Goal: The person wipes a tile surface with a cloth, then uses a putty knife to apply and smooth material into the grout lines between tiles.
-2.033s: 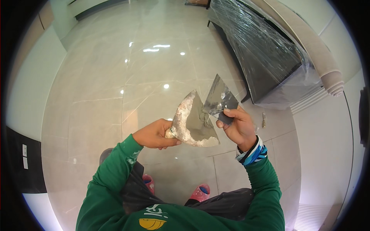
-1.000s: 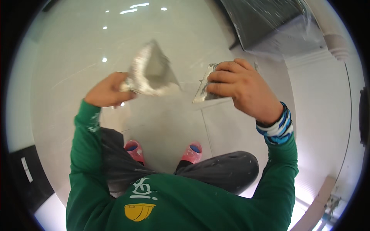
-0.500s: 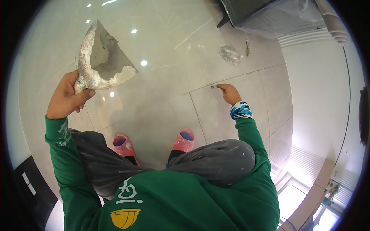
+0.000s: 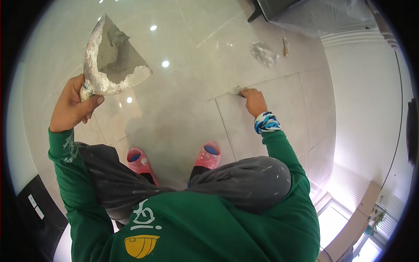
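My left hand (image 4: 72, 105) is wrapped around the handle end of a triangular trowel (image 4: 140, 76), held up over the floor at the left. Pale dried material crusts its edges, and smooth grey paste (image 4: 114, 61) lies across its face. At centre right my right hand (image 4: 254, 102) is closed, fingers pressed together on a small scraper (image 4: 236, 91), mostly hidden by the fingers. Its tip is at a joint (image 4: 266, 81) between the floor tiles, close to where another joint meets it. A smear of grey shows around the tip.
Glossy beige tiles (image 4: 187, 118) cover the floor. Beyond my right hand lie a crumpled clear plastic bag (image 4: 264, 53) and a thin stick-like object (image 4: 286, 46). Plastic-wrapped dark furniture (image 4: 283, 11) stands far right, with a white wall (image 4: 366, 96) beside it. My pink shoes (image 4: 207, 156) are planted below.
My right hand has moved slightly left and away from me along the joint, bringing the scraper's tip to the seam. The trowel in my left hand has risen a little in view.
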Motion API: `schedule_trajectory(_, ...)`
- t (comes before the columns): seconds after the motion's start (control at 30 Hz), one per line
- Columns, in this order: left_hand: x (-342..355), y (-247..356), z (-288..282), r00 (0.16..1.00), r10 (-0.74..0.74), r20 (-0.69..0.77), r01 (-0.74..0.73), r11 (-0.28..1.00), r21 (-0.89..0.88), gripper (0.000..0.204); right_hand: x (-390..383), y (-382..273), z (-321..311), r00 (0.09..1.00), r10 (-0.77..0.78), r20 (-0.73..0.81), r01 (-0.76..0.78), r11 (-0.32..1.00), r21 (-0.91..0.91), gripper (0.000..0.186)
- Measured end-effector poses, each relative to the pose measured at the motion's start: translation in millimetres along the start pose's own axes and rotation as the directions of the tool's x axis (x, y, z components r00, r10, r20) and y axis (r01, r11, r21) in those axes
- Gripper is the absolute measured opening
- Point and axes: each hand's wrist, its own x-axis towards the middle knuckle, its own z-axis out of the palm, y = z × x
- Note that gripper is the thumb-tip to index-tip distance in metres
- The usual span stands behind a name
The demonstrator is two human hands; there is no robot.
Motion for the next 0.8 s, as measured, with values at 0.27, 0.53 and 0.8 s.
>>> schedule_trajectory(0.27,-1,3,-4,1.0,0.0,0.017,0.0,1.0,0.0,0.034,2,-12,-7,0.996,-0.091,-0.02,0.091,0.996,0.003,0.044)
schedule_trajectory(0.53,-2,8,0,0.999,0.031,0.041,-0.031,0.999,-0.019,0.033,-1,-32,-1,0.992,-0.122,-0.026,0.122,0.992,-0.02,0.039)
schedule_trajectory(0.8,-2,5,2,0.998,0.051,0.042,-0.051,0.999,-0.012,0.03,-5,-47,7,0.982,-0.188,-0.007,0.187,0.982,-0.023,0.04)
